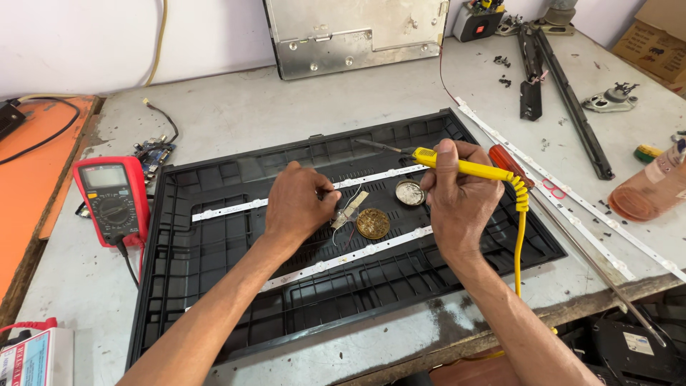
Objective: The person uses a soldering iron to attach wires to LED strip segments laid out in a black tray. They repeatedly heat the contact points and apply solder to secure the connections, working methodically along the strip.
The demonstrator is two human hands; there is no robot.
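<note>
Nearest us, our right hand [454, 189] grips the yellow soldering iron [464, 167], its long axis pointing left along the black panel's [214, 286] far edge, above our left hand [296, 200] pinching a small strip piece [350, 207]

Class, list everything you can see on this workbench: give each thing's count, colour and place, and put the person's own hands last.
Ribbed panel: one, black, bench centre.
Light strips: two, white, across the panel.
Round tins: two, brassy and silvery, between the hands.
Multimeter: one, red, left of panel.
Metal chassis: one, grey, against the wall.
Bottle: one, orange, right edge.
Soldering iron: one, yellow, in right hand.
Left hand: fingers pinching a small part.
Right hand: gripping the iron.
</note>
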